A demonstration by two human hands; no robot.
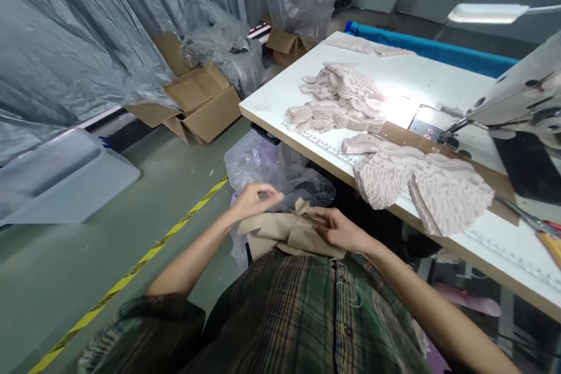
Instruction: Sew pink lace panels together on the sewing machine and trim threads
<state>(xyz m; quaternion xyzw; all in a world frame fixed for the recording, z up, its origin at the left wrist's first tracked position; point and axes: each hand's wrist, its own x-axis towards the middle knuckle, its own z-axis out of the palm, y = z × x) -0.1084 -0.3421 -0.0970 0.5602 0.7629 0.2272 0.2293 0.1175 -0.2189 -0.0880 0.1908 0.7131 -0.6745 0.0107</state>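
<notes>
A bunched piece of beige cloth [289, 230] lies in my lap, against the plaid shirt. My right hand [344, 231] grips its right end, fingers bent into the folds. Just above the cloth's left part is my left hand [256, 201], with thumb and forefinger brought together in a pinch. Whatever sits between those fingertips, if anything, is too small to make out. On the table edge to the right, several cream lace pieces [385, 172] lie stacked and hang partly over the side. More lace [342, 96] is heaped farther back.
A sewing machine [521, 96] stands on the white table [272, 99] at right, with scissors [526, 216] near the front edge. Below the table's left corner is a clear plastic bag [263, 169]. Open cardboard boxes [210, 108] and yellow tape [153, 251] are on the floor.
</notes>
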